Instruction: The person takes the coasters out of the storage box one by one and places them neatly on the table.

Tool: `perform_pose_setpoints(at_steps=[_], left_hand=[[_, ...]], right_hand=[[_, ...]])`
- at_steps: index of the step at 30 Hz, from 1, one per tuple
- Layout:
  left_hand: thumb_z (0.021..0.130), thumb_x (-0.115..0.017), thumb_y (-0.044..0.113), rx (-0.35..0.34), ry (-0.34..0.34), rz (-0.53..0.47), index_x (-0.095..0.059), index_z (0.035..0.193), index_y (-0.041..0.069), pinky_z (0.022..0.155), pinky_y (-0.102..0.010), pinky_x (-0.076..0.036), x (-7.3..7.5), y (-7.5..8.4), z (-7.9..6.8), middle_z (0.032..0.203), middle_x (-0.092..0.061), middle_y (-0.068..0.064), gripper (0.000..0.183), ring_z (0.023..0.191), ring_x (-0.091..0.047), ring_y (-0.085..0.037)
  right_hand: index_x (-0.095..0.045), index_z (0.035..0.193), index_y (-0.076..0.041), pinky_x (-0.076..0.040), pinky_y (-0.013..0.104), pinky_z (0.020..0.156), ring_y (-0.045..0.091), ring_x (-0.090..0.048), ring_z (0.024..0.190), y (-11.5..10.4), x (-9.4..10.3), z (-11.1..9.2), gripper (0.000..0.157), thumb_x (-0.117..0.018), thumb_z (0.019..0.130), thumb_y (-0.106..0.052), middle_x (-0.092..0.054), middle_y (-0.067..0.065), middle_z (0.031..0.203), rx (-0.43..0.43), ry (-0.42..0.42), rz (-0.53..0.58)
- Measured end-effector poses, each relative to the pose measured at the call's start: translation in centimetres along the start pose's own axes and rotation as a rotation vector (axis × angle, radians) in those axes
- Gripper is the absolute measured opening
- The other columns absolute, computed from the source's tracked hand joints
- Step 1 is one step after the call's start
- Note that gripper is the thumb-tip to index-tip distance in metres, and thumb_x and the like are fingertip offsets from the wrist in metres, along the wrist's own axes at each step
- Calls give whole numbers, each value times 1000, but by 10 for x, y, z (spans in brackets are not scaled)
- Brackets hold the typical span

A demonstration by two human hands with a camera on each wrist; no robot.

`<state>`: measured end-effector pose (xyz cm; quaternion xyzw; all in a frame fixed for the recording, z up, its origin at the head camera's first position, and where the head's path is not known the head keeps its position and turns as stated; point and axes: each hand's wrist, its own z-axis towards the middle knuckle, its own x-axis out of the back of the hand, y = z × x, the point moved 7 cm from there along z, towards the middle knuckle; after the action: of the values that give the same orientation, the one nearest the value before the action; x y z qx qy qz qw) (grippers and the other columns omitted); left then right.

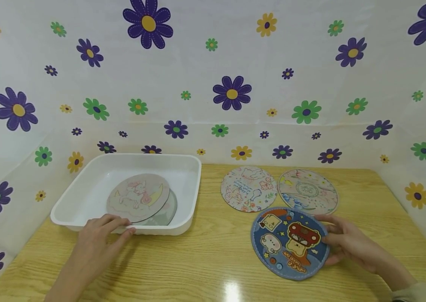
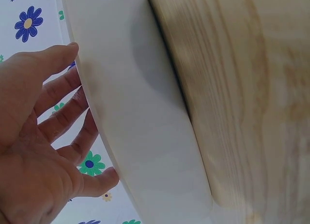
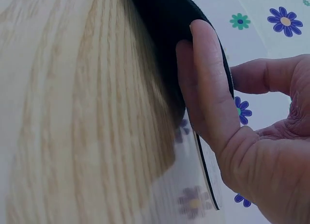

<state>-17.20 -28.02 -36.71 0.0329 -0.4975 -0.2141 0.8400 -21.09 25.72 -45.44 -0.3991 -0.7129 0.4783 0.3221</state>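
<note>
My right hand [image 1: 352, 243] holds a round blue mouse pad [image 1: 286, 264] with cartoon characters, gripping its right edge. The thumb is on the printed top; in the right wrist view, fingers [image 3: 210, 73] lie against its black underside [image 3: 160, 20]. That pad is tilted up off the wooden table. At the left, my left hand [image 1: 100, 239] grips the near rim of a white plastic tray [image 1: 177, 230]. Left fingers [image 2: 63, 115] reach over that rim in the left wrist view. Inside the tray, a pink unicorn pad [image 1: 137, 197] overlaps a grey-green one [image 1: 169, 212].
Two more round pads, one with pink line drawings [image 1: 248, 188] and one floral [image 1: 316, 184], lie side by side behind the blue pad. A flower-printed white curtain [image 1: 198, 67] encloses the wooden table [image 1: 205, 268] at the back and sides.
</note>
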Motion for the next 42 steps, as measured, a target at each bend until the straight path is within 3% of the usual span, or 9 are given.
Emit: perform_pose_setpoints(at_steps=[4,10,15,23,28,31,42], left_hand=[[80,-86,16,-7,7,5,-78,98,12,77,-44,-47,0,0,-1,98,-75,-4,19,89,-67,-30],[82,-85,17,3,-4,5,-78,98,11,78,-46,-47,-1,-1,-1,98,-75,-4,19,90,-67,-31],[82,-85,17,11,-10,3,-78,98,12,78,-47,-48,-2,-2,-2,99,-75,-5,19,90,-67,-32],[83,-84,19,25,-22,0,-78,99,11,78,-48,-48,-2,-3,-2,100,-75,-5,18,92,-66,-33],[82,-85,17,14,-8,-2,-78,99,11,77,-46,-47,-1,-1,-2,99,-75,-4,18,91,-66,-31],[82,-85,17,9,-4,0,-78,98,11,77,-45,-47,-1,-1,-2,98,-75,-4,18,90,-67,-31],[85,-83,19,23,-22,-10,-78,100,12,79,-44,-45,-1,-2,-1,100,-75,-4,18,92,-67,-32]], right_hand=[[-5,157,10,-63,49,75,27,-71,101,4,0,0,70,-48,105,-8,-47,36,142,-20,-13,6],[-7,156,12,-64,48,76,27,-73,99,5,-1,0,69,-49,105,-10,-64,16,123,-43,-23,7],[-12,155,13,-64,47,73,26,-72,95,2,-3,-1,66,-49,104,-9,-64,18,119,-31,4,-63],[-35,151,10,-64,40,65,23,-69,88,-6,1,0,55,-52,102,-7,-57,25,121,-56,193,-283],[-45,147,8,-63,35,70,27,-69,99,-14,2,-1,47,-52,103,-8,-61,24,124,-46,265,-412],[-48,145,7,-61,33,73,28,-69,106,-17,3,-1,46,-54,103,-10,-62,23,126,-40,290,-453],[-50,144,4,-61,29,71,23,-69,102,-22,4,-1,46,-55,102,-12,-63,26,129,-33,329,-514]])
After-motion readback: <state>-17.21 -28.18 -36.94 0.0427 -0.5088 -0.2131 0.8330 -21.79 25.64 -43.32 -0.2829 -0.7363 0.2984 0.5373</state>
